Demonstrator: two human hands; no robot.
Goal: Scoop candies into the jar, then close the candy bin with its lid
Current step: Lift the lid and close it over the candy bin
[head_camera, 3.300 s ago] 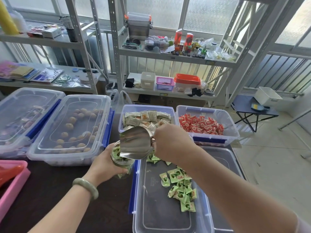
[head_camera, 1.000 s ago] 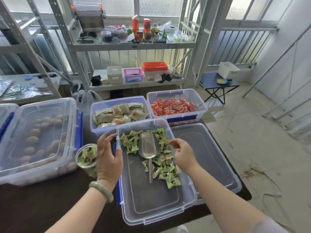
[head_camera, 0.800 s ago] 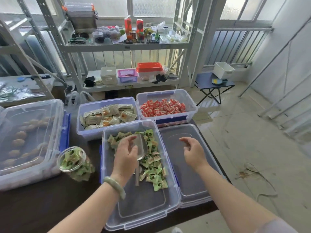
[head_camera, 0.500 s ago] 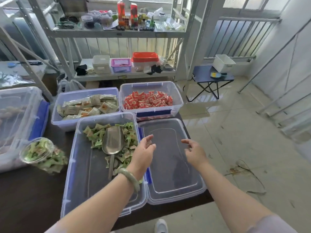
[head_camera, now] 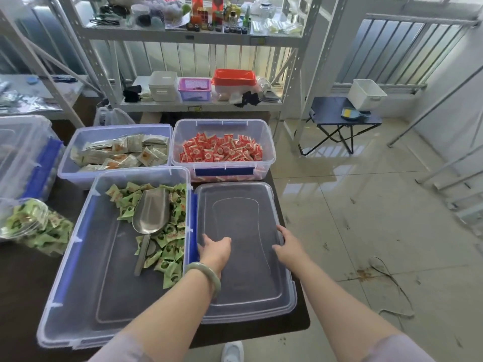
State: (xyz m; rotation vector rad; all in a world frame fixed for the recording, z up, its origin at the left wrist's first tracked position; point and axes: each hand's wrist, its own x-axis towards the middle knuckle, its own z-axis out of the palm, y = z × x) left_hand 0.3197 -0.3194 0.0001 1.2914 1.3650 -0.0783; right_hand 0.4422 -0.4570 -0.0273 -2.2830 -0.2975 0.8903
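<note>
Both hands rest on the clear lid (head_camera: 243, 246), which lies flat on the table just beside the open candy bin (head_camera: 86, 257), at its 3 o'clock. The left hand (head_camera: 214, 250) grips the lid's left edge, fingers curled over it; the right hand (head_camera: 287, 246) clasps the right edge, fingers wrapped around the rim. The metal scoop (head_camera: 150, 218) lies among green candies (head_camera: 170, 246) inside the bin. The filled jar (head_camera: 28, 226) lies at the bin's 9 o'clock.

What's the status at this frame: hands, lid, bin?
Left hand and right hand on lid, at opposite edges, grip unclear. Lid flat beside open candy bin. Scoop lying in bin on candies; jar filled.
</note>
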